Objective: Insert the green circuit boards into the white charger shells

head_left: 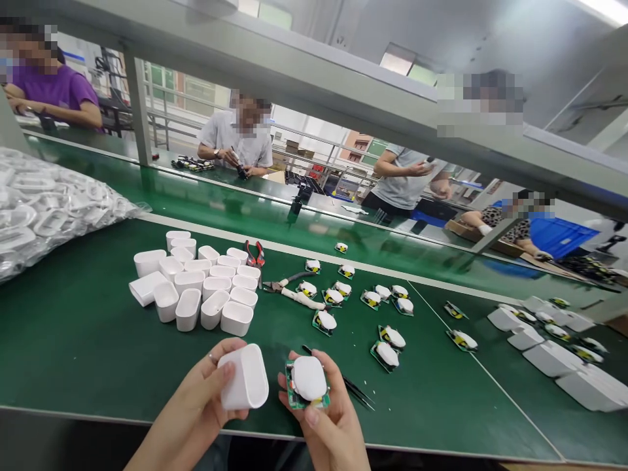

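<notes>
While I watched through the head camera, my left hand (pixel 196 392) was closed around a white plastic case (pixel 244 376) at lower center of the frame, and my right hand (pixel 324 409) gripped a green circuit board (pixel 294 386) topped by a white oval part (pixel 309 378). Black tweezers (pixel 358 392) lay just right of that hand on the green bench mat (pixel 98 353). More white cases (pixel 196 288) clustered left of center beside red-handled pliers (pixel 253 254) — further boards (pixel 390 337) were scattered to the right, and a co-worker (pixel 238 134) sat across the bench at upper center.
</notes>
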Available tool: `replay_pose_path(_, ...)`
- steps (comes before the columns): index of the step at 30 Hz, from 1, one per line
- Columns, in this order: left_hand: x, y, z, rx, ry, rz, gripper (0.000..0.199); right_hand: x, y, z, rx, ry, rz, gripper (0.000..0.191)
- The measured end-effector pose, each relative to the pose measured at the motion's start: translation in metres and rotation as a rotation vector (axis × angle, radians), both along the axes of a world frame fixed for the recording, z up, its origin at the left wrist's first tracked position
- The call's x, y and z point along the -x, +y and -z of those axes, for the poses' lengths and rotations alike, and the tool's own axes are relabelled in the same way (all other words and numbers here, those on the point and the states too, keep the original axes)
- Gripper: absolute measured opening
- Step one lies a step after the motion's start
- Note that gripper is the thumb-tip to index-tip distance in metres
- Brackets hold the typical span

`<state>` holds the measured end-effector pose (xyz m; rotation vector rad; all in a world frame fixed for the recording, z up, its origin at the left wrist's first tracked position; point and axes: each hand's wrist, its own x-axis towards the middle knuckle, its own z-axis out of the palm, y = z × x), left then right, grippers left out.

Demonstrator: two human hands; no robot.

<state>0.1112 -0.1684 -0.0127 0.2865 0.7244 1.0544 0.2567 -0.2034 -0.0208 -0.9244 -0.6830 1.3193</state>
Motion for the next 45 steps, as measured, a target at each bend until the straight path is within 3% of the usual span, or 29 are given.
replay_pose_path(4,-0.007,-0.003,-0.003,0.047,0.019,0.042,0.025,0.005,-0.006,-0.008,-0.020,-0.038,0.032,0.054)
replay_pose_path(9,-0.012,-0.005,-0.002,0.051,0.023,0.075,0.023,0.015,-0.015,-0.014,-0.097,-0.245,0.070,0.046)
replay_pose_path(14,-0.014,-0.007,-0.004,0.022,0.034,0.065,0.028,0.019,-0.017,-0.006,-0.207,-0.479,0.147,0.041)
replay_pose_path(20,-0.018,-0.010,-0.010,-0.064,0.036,0.049,0.041,0.015,-0.015,0.000,-0.288,-0.705,0.148,0.048)
replay_pose_path(29,-0.020,-0.009,-0.008,-0.024,0.040,0.112,0.037,0.006,-0.015,0.007,-0.454,-1.014,0.135,0.050)
replay_pose_path(33,-0.022,-0.009,-0.006,-0.005,0.026,0.137,0.028,0.005,-0.017,0.002,-0.461,-1.115,0.142,0.050)
replay_pose_path(37,-0.022,-0.008,-0.007,-0.004,0.050,0.122,0.034,-0.001,-0.017,-0.005,-0.503,-1.325,0.147,0.052)
replay_pose_path(42,-0.018,-0.007,-0.007,-0.002,0.038,0.154,0.038,-0.014,-0.013,-0.014,-0.737,-1.771,0.063,0.059)
replay_pose_path(45,-0.019,-0.007,-0.005,-0.033,0.039,0.174,0.034,-0.016,-0.012,-0.019,-0.807,-1.791,0.085,0.050)
